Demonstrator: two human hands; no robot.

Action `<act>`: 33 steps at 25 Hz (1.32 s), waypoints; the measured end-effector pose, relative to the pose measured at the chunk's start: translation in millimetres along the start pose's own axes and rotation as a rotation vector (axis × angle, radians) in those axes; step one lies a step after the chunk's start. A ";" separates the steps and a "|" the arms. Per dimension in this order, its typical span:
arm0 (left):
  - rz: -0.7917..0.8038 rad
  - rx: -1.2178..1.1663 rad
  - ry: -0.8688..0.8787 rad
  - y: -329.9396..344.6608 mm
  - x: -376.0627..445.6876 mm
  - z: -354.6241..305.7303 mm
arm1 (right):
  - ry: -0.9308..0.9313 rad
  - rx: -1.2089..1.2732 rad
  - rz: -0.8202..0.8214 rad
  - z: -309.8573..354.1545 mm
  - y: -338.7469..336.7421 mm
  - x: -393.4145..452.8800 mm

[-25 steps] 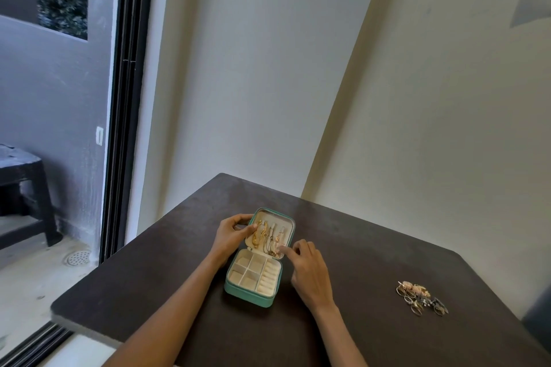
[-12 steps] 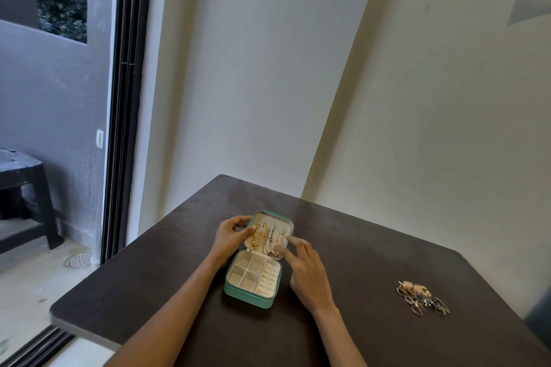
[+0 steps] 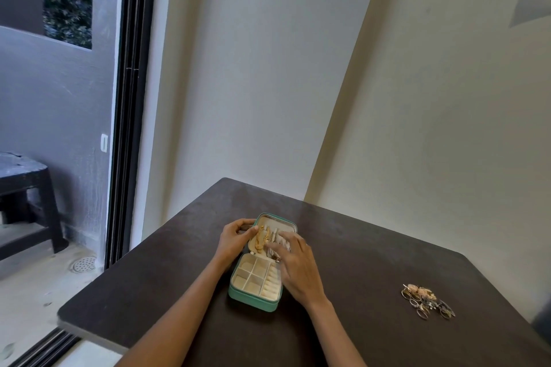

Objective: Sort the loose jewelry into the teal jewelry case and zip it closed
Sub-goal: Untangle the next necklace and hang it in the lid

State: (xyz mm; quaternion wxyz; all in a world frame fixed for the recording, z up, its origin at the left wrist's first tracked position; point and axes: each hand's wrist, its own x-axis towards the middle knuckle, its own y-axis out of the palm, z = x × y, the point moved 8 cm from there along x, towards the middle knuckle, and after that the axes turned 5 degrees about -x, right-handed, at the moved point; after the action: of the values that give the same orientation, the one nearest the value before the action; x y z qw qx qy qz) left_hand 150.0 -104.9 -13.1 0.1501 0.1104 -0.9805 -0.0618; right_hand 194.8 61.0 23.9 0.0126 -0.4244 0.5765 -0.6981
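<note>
We saw the case [image 3: 255, 283] open; L hand [image 3: 234, 240] gripped its lid's left edge. R hand [image 3: 295, 265], fingers loosely extended, touched chains [image 3: 262, 240] in the lid. Rings [image 3: 426, 301] lay well right of the case.

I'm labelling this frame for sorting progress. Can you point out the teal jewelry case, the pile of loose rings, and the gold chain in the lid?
teal jewelry case [image 3: 253, 301], head view, front outer wall of the base.
pile of loose rings [image 3: 427, 301], head view, middle of the pile.
gold chain [image 3: 261, 239], head view, mid-length, against the lid lining.
</note>
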 end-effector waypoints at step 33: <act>-0.022 0.209 -0.010 17.9 -3.7 -64.5 | 0.545 0.373 0.082 -30.6 -19.1 2.9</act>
State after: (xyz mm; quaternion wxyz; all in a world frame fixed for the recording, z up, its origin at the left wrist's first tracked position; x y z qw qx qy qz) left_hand 169.8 -92.4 49.7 0.1321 0.1360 -0.9811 0.0384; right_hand 183.5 90.3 41.9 -0.0363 -0.1888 0.4374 -0.8784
